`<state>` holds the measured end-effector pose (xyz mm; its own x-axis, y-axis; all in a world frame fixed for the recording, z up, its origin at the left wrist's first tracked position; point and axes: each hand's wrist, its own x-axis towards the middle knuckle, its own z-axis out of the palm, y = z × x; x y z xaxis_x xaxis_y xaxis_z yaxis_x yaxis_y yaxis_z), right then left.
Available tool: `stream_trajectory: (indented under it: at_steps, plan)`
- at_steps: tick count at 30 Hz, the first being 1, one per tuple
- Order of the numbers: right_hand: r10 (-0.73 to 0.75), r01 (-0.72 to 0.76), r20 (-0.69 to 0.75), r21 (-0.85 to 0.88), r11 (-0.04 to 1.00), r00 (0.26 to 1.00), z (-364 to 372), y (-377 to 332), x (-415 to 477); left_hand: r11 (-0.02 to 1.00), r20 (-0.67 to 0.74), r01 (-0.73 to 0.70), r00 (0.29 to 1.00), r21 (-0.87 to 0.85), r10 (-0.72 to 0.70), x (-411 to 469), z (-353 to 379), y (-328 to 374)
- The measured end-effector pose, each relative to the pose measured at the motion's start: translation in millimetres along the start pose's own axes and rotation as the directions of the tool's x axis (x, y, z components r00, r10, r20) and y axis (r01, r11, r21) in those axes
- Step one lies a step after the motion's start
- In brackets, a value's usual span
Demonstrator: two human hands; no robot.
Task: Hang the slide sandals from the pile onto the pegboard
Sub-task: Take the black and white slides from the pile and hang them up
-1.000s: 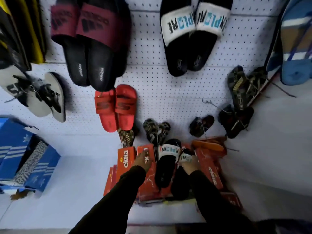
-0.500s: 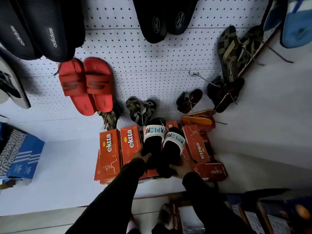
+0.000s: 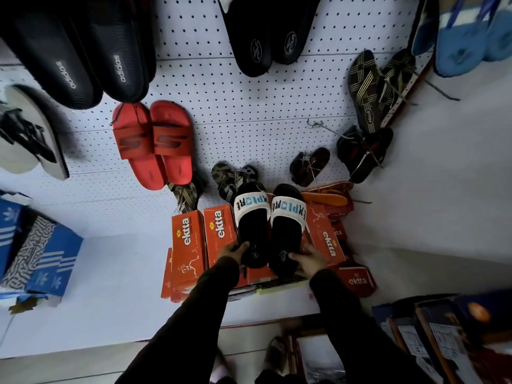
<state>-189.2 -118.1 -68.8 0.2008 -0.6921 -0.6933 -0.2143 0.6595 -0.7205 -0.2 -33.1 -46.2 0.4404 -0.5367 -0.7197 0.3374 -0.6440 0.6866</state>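
I hold a pair of black slide sandals with white straps lettered in blue and black, side by side above the orange boxes. My left hand grips the heel of the left slide. My right hand grips the heel of the right slide. Their toes point toward the white pegboard, close to its lower edge. A bare metal hook sticks out of the pegboard to the upper right of the pair.
Orange ektta boxes are stacked on the white shelf. On the pegboard hang red slides, black adidas slides, another black pair and striped flip-flops. Blue boxes stand at left.
The pair of slides has been lifted off the orange boxes and drawn toward me, both hands shifting to the heels. The view has tilted downward.
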Motion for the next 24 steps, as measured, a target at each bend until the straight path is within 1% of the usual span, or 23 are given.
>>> stream_trajectory:
  at_steps: [5,7,11,15,16,19,24]
  plan:
    - [-0.17,0.167,0.032,0.064,0.984,0.985,6,-46,-29,0.981,-0.036,-0.142,0.99,-0.136,0.138,-21,-9,25]
    - [-0.252,0.25,0.029,0.068,0.966,0.967,10,-66,-45,0.957,-0.057,-0.254,0.967,-0.141,0.248,-9,-12,28]
    - [-0.401,0.4,-0.008,0.112,0.91,0.916,14,-105,-67,0.895,-0.114,-0.417,0.908,-0.159,0.403,-58,-15,74]
    - [-0.509,0.506,-0.025,0.159,0.848,0.86,20,-150,-91,0.816,-0.174,-0.561,0.826,-0.143,0.537,-88,-16,120]
    - [-0.537,0.533,-0.029,0.172,0.829,0.843,21,-162,-99,0.796,-0.192,-0.585,0.809,-0.159,0.556,-94,-17,130]
    - [-0.6,0.59,-0.006,0.19,0.785,0.8,22,-196,-119,0.729,-0.181,-0.648,0.762,-0.222,0.622,-109,-19,161]
    - [-0.688,0.667,-0.006,0.25,0.702,0.726,20,-247,-149,0.603,-0.21,-0.779,0.627,-0.171,0.751,-139,-23,216]
